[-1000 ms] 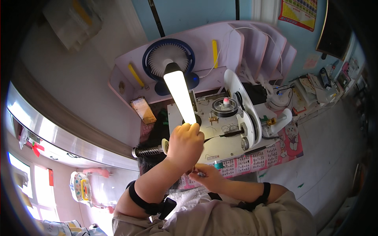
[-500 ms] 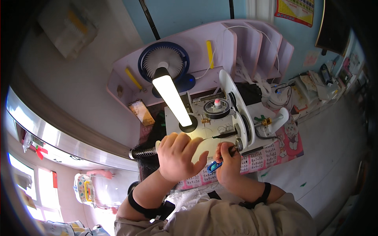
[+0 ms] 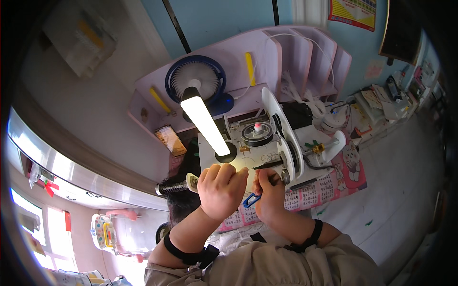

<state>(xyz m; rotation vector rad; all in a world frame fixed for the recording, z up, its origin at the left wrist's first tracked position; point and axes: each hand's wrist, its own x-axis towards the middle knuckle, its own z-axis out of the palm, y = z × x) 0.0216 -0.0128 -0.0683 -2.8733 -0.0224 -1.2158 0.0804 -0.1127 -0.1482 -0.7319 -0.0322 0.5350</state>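
Note:
My left hand (image 3: 222,189) is closed over the front of a white machine (image 3: 210,155), thumb and fingers together; what they may hold is hidden. Close to its right, my right hand (image 3: 270,195) is closed round a small tool with a blue loop handle (image 3: 251,200). The handle sticks out beside the palm, and the tool's working end cannot be made out. Just beyond both hands lies a slim black rod (image 3: 268,165). A dark round spool (image 3: 257,134) sits on the machine top, and white upright plates (image 3: 281,114) rise at its right.
A lit lamp (image 3: 205,124) leans over the machine, with a blue fan (image 3: 195,81) behind it. A phone (image 3: 170,140) rests against the lilac shelf (image 3: 267,52). Dark hair-like strands (image 3: 188,202) and a spring rod (image 3: 172,187) lie left. A pink printed mat (image 3: 353,176) lies underneath.
My left hand has turned, its thumb coming in against the fingers, and it has moved right. My right hand has shifted slightly left with the blue-handled tool, bringing the hands closer together.

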